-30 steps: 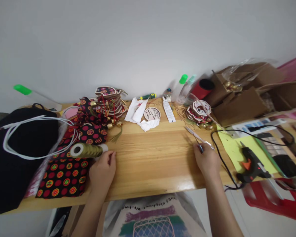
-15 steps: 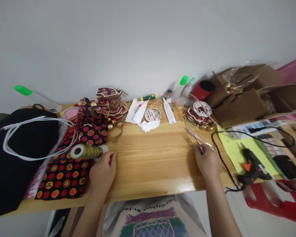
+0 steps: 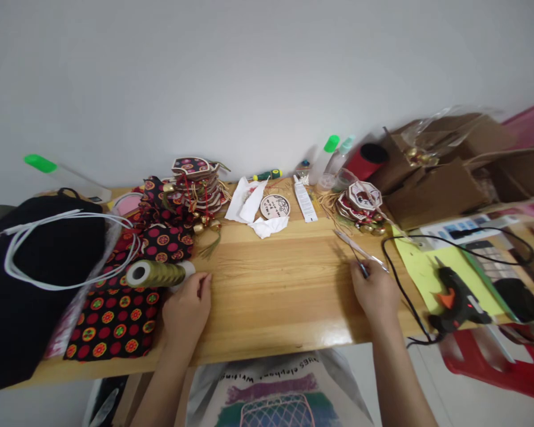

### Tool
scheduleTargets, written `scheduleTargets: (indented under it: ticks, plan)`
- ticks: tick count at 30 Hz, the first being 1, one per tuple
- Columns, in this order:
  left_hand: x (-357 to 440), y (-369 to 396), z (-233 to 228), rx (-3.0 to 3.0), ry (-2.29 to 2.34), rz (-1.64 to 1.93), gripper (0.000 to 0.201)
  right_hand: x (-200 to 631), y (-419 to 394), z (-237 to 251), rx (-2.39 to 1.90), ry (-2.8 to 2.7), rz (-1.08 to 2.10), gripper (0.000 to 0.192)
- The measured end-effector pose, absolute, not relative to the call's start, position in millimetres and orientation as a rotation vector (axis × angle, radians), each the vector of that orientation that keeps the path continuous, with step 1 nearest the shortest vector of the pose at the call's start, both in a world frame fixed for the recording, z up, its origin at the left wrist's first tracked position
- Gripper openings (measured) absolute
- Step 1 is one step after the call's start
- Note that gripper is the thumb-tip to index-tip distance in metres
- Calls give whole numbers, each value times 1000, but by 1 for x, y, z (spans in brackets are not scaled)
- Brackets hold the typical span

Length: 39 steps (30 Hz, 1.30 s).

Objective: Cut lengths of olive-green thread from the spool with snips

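My left hand [image 3: 187,308] rests as a loose fist at the table's left part, with nothing seen in it. Just beside it lies a spool of olive-green thread [image 3: 160,274] on folded black fabric [image 3: 115,320] with red and orange flower prints. My right hand [image 3: 376,290] is closed on a thin pointed tool with a dark handle [image 3: 364,270], its slim tip pointing away from me over the table. Next to that hand lies a slender silvery-white tool [image 3: 360,248], whose kind I cannot make out.
Stacked fabric-covered pieces with bells [image 3: 198,190] stand at back left. White tissue [image 3: 249,201], a round printed wooden disc [image 3: 275,206], a white tube [image 3: 305,201] and octagonal pieces [image 3: 362,198] line the back. A glue gun [image 3: 456,299], its black cord [image 3: 400,279] and cardboard boxes [image 3: 440,190] occupy the right.
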<state>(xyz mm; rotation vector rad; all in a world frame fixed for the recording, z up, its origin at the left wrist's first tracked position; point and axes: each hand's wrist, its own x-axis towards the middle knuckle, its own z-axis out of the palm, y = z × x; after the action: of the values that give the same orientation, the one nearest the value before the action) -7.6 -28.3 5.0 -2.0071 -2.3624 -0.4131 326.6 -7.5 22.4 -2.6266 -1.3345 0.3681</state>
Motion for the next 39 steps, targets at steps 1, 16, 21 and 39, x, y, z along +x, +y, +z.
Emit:
scheduleTargets:
  ticks: [1,16,21,39]
  plan:
    - [-8,-28,4,-2007,-2357,-425,30,327,-8,22,-2622,-1338,365,38]
    - [-9,-29,2,-2001,-2367,-502,29,330,-7,26,-2543,-1263,381,36]
    - [-9,-29,1,-2007,-2378,-523,30,331,-15,22,-2261,-952,463,36]
    - [-9,-30,-1,-2020,-2419,-640,27,164,-30,36,-1211,-675,2431,56]
